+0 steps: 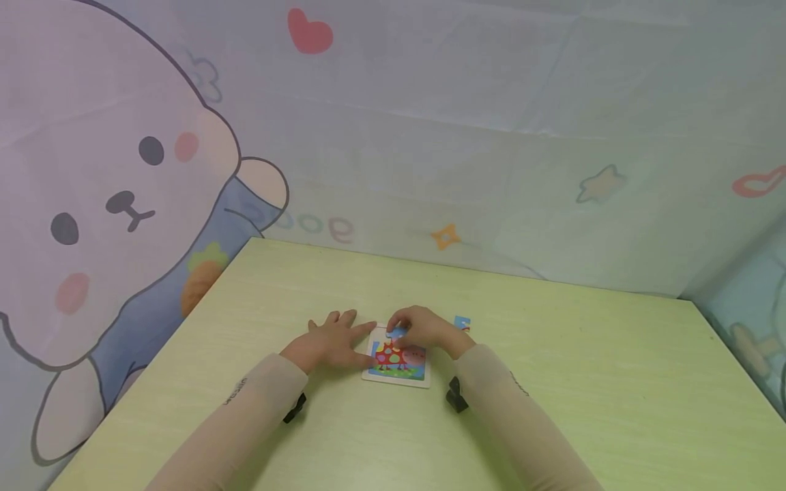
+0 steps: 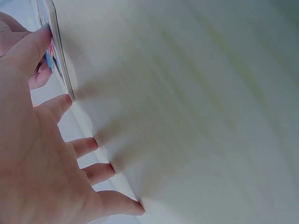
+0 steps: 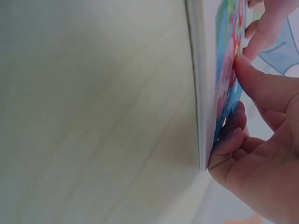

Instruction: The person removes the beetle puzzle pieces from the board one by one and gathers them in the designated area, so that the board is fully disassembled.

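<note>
A small square jigsaw board (image 1: 399, 382) with a pale frame lies on the table, showing a red spotted animal with a pink face over blue and green. My left hand (image 1: 331, 344) is spread flat beside it, its thumb and index fingertip touching the board's left side; in the left wrist view the other fingertips rest on the table. Over the board's upper part, my right hand (image 1: 422, 327) pinches a blue puzzle piece (image 1: 395, 333) between thumb and fingers. Whether the piece is seated cannot be told. The right hand partly hides the picture in the head view.
Another puzzle piece (image 1: 463, 322), mostly blue, lies behind the right wrist, partly covered by it. Black wrist straps or mounts (image 1: 456, 395) show at both cuffs. The light green table (image 1: 589, 382) meets a printed cloth backdrop (image 1: 491, 150) at its back edge.
</note>
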The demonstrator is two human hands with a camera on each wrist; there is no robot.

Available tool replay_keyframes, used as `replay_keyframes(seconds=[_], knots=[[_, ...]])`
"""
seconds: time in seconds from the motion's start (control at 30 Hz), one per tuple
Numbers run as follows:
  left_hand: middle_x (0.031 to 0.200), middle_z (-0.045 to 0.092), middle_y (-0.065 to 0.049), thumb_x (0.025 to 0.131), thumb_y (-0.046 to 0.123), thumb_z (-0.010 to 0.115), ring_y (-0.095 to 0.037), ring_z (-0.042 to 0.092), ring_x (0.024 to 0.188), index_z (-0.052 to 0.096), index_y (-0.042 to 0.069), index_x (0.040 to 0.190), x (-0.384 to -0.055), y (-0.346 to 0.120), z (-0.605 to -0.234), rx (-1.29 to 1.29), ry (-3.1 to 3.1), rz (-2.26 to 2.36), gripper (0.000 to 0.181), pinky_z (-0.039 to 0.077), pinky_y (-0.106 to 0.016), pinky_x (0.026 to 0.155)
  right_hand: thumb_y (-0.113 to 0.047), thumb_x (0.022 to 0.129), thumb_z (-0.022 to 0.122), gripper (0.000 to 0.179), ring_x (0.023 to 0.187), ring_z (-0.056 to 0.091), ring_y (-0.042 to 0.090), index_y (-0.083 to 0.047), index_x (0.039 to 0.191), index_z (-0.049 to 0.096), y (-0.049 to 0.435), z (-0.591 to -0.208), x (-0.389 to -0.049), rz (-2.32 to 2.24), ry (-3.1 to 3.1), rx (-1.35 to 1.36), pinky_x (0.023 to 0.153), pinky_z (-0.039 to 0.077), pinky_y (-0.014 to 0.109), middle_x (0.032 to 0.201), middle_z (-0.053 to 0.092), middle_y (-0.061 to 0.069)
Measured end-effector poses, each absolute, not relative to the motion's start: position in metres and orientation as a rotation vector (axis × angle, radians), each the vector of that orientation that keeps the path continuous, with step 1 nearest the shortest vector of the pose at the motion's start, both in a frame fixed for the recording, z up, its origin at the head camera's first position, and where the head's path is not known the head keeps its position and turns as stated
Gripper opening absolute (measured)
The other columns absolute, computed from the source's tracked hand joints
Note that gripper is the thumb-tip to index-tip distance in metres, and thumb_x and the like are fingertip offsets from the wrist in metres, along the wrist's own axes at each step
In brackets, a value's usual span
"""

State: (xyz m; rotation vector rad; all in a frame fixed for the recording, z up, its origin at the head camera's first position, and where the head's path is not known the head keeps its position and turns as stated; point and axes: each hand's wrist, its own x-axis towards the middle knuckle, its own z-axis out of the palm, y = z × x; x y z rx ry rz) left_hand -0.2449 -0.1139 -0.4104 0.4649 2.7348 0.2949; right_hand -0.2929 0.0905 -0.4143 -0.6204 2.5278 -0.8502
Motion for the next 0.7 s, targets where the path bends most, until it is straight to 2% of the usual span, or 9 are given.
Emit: replay_keyframes(seconds=[0.47, 0.7], knots=[[0.156, 0.022, -0.018, 0.086, 0.058, 0.06, -0.045, 0.019, 0.141, 0.033, 0.028, 0.151, -0.2469, -0.1136, -0.4147, 0.464, 2.743, 0.293, 0.077, 0.015, -0.079, 0.099, -0.007, 0.087, 0.07, 0.011, 0.084, 0.051, 0.017, -0.014, 0.095, 0.068, 0.0917, -0.4147, -0.2922, -0.873, 2.558, -0.629, 0.08, 0.045, 0.031, 0.09, 0.058, 0.003], [0.156, 0.021, -0.018, 0.086, 0.059, 0.059, -0.045, 0.019, 0.141, 0.033, 0.028, 0.151, -0.2473, -0.1142, -0.4161, 0.47, 2.747, 0.29, 0.076, 0.015, -0.079, 0.098, -0.004, 0.088, 0.067, 0.013, 0.087, 0.051, 0.018, -0.013, 0.096, 0.069, 0.0947, -0.4143, -0.2926, -0.893, 2.547, -0.665, 0.085, 0.046, 0.033, 0.094, 0.06, 0.002]])
